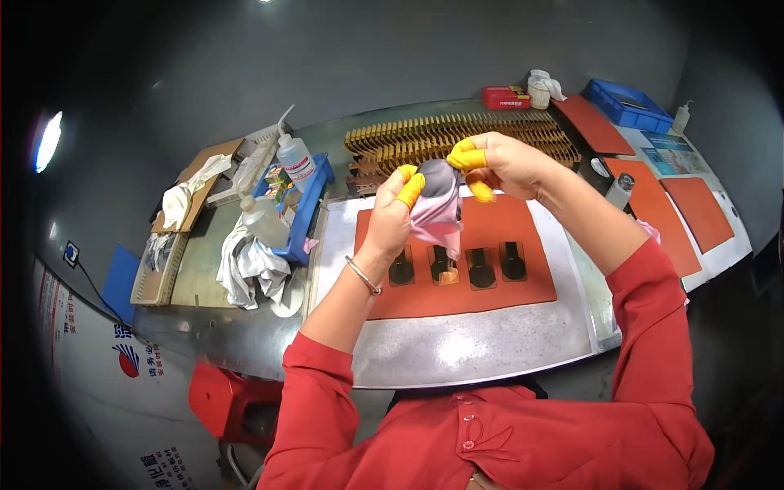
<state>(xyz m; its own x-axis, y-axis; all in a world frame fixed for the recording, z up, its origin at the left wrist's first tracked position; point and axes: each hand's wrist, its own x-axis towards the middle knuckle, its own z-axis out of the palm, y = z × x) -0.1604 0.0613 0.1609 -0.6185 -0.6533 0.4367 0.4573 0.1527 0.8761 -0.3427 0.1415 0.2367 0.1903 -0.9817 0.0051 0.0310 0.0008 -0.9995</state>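
Yellow finger covers sit on the fingertips of my left hand (394,204) and my right hand (494,163). Between them, raised above an orange-red mat (523,298), hangs a pink cloth (437,219) that tapers to a point at the bottom. My left hand pinches its left side, and the fingers of my right hand close on its upper right. A dark grey rounded patch shows at its top; I cannot tell whether this is cloth or a separate piece. Beneath, several dark flat pieces (482,269), rounded with a narrower tab, lie in a row on the mat.
Behind the mat stands a long rack of golden slats (441,135). At left are a blue tray (318,192), a squeeze bottle (296,159) and crumpled white cloths (249,265). On the right are a capped bottle (621,192), more orange mats (698,212) and a blue bin (629,106).
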